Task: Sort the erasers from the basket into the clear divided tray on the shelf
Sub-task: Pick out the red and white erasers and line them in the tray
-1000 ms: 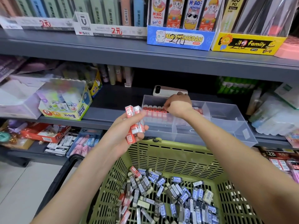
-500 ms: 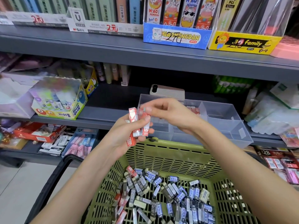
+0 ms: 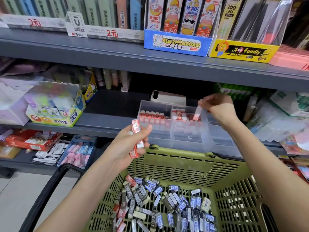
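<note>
My left hand (image 3: 132, 144) grips a few red-sleeved erasers (image 3: 136, 138) above the near-left rim of the green basket (image 3: 184, 166). My right hand (image 3: 217, 106) pinches one red eraser (image 3: 197, 113) by its top end and holds it tilted over the middle compartment of the clear divided tray (image 3: 189, 138) on the shelf. A row of red erasers (image 3: 152, 115) stands in the tray's left compartment and more red ones (image 3: 180, 115) lie in the middle one. The basket holds several blue, black and red erasers (image 3: 163, 206).
A beige phone-like case (image 3: 168, 97) lies behind the tray. A box of glue sticks (image 3: 55, 106) stands to the left on the same shelf. Packets fill the shelf's right end (image 3: 275, 121). The basket's black handle (image 3: 46, 195) hangs at the left. Boxed goods line the upper shelf (image 3: 177, 42).
My right hand took one red eraser from the bunch in my left hand and carried it right and back, over the tray's middle compartment. My left hand has stayed near the basket rim.
</note>
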A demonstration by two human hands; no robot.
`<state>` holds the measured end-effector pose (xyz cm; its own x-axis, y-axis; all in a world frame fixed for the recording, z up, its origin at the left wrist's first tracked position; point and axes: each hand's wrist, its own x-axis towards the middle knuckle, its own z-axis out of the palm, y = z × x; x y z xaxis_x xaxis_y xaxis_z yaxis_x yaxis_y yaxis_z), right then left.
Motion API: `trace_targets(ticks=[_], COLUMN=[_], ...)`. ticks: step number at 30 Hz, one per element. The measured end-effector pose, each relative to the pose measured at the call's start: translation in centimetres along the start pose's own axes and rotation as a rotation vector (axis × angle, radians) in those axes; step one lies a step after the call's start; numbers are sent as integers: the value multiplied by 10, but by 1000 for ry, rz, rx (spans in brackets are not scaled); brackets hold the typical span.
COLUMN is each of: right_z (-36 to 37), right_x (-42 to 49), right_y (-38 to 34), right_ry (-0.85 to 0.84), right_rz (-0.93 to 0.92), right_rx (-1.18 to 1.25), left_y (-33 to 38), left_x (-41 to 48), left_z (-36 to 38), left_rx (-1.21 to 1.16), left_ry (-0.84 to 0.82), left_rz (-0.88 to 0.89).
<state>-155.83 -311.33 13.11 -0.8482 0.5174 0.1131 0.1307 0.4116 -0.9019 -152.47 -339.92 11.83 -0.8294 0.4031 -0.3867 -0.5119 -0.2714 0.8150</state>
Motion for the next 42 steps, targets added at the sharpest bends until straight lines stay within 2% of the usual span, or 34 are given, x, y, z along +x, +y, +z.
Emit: trace_targets(ticks=[7,9,11,13,18,20,21,22,23,25,26,28,35,39,40,42], right_z=[28,31,34,36,34,35,37,39,41,45,45,44,27,17,11,-4], right_x=[16,16,14,11,3,-9,-20,-32,-45,-73,-83,-96,-110,-113,-108,-92], right_y=[11,10,13,16,5,-7,-16,-25,-35,-54,-59,-65,-55,-43,-40,-33], right_ry=[-179,-186,-168,-130,-149,-60,-34,-74,-181,-476,-591,-702,-781,-675,-599,-331], right_rz=[118,117,67,0,-8,-132,-208,-253,-251,-186,-178,-217,-323,-353,-312,-227], right_rx=[-159,-197,-242,-385,-579,-675,-624,-494,-309,6,56,29,-143,-221,-190,-148], left_y=[-3,-2,0,1,1,0,0,0,0,0,0,1,1,-6,-8,-9], left_x=[-2,-2,-2,-2,-2,-1,-1,-1,-1,-2,-3,-5,-5,-5,-5,-4], left_z=[-1,0,0,1,-1,-2,-2,-2,-1,0,0,1,2,7,8,9], left_rx=[-54,-92,-124,-140,-112,-87,-69,-44,-15,33,58,102,116,89,61,3], left_ry=[-62,-89,-108,-111,-152,-194,-214,-234,-250,-268,-267,-260,-160,-129,-121,-100], left_rz=[-43,-47,-46,-41,-21,-6,5,16,22,28,30,37,5,-47,-64,-90])
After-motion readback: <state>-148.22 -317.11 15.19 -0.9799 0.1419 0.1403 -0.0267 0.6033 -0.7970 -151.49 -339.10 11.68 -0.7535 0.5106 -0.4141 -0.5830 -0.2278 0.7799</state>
